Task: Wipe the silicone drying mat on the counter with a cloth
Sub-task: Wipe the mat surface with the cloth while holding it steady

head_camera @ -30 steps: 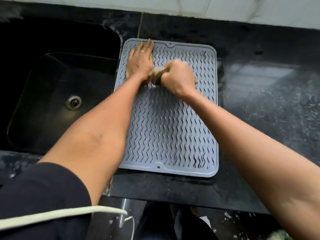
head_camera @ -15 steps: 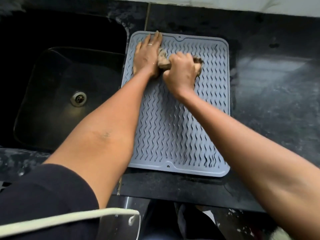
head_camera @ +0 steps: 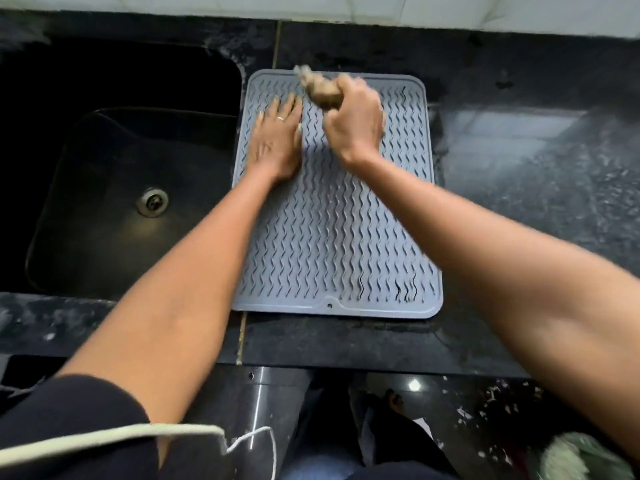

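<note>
The grey mat [head_camera: 332, 216] lies flat on the black counter [head_camera: 519, 202], its left edge just beside the sink [head_camera: 114, 188]. The right hand [head_camera: 355, 123] is curled tight round a bunched brown cloth [head_camera: 320, 91], which sticks out past the thumb side of the fist toward the mat's far edge; the cloth is blurred, so whether it is pressed to the mat or slightly lifted is hard to say. The left hand [head_camera: 277, 140] holds nothing: it lies flat, fingers straight, pressing the mat down just to the left of the gripping fist.

The step in hand looks like scrubbing the far strip of the mat. To do it well, the flat hand should keep its weight on the mat so the soft sheet does not creep or buckle under the strokes. A looser, wider wad would likely reach into the wavy ridges better than a tight ball. Strokes running along the ridges, worked from the fist's far side back toward the wrist, would carry dirt to the near edge and not over the side into the gap by the sink.
</note>
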`<state>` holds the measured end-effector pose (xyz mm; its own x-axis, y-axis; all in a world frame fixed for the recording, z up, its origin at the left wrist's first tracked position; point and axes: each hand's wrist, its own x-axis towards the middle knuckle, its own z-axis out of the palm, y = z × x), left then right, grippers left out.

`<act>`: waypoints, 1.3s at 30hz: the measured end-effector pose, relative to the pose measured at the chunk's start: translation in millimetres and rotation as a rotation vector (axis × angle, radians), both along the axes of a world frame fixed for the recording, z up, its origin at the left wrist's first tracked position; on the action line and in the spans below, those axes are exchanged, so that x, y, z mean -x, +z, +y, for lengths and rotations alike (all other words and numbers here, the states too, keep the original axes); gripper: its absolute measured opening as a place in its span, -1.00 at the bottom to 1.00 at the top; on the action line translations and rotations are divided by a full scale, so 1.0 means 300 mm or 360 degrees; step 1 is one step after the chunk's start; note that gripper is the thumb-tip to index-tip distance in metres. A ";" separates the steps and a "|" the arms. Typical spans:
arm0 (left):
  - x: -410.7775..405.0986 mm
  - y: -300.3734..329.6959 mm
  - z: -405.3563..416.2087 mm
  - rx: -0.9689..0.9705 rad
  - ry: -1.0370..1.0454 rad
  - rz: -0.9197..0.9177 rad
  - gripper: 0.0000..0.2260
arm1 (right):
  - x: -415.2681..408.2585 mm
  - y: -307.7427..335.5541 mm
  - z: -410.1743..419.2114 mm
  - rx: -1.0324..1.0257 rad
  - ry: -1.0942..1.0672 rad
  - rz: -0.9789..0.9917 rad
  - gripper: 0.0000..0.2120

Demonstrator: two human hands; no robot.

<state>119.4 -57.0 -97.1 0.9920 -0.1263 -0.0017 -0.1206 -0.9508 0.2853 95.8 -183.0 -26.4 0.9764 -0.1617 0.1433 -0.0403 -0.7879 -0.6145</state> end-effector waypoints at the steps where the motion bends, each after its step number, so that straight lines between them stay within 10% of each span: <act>1: 0.040 -0.006 0.012 -0.0004 0.0027 -0.0001 -0.53 | -0.045 -0.008 0.006 0.0097 0.0075 0.0083 -0.73; 6: 0.120 -0.029 0.015 -0.0062 0.0147 0.0034 -0.53 | -0.013 -0.120 0.031 0.0646 0.0287 0.0141 -0.63; 23: 0.350 0.035 -0.019 -0.0097 0.0015 0.0131 -0.52 | 0.545 -0.043 -0.008 -0.0212 0.0180 -0.0135 -0.90; 30: 0.473 -0.011 0.010 0.0008 0.0129 0.0054 -0.45 | 0.499 -0.112 0.011 0.0521 0.0427 0.0127 -0.71; 39: 0.479 -0.002 -0.010 -0.0075 0.0125 0.0045 -0.54 | 0.842 -0.132 0.002 0.0407 0.0420 -0.0173 -0.82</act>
<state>-24.4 -59.9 -97.8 0.9983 -0.0476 -0.0338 -0.0380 -0.9694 0.2425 -156.9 -182.3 -66.1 0.9566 0.1475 0.2513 0.2388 -0.8910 -0.3862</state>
